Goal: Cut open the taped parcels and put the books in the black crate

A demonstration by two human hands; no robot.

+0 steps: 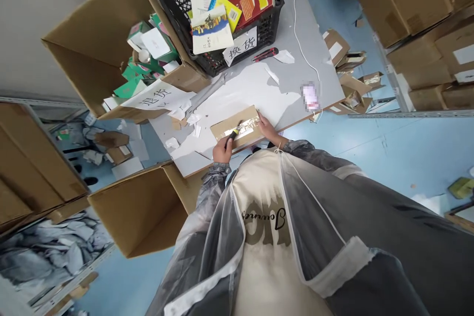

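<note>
At the table's front edge lies a flat cardboard parcel (pixel 233 117) with a strip of shiny clear tape along it. My left hand (pixel 222 150) is wrapped round a black and yellow utility knife (pixel 232 136), its tip over the taped part of the parcel. My right hand (pixel 267 127) grips the parcel's right end, with the thumb and fingers closed on it. Farther back on the table, apart from both hands, rests a red and black box cutter (pixel 265 55).
A black plastic crate (pixel 255 42) with books stands at the back. Left of it, an open carton (pixel 92 34) holds green and white boxes. Paper scraps (pixel 193 118) and a phone (pixel 310 96) on a white cable lie on the table (pixel 329 79). Another open carton (pixel 144 207) stands below left.
</note>
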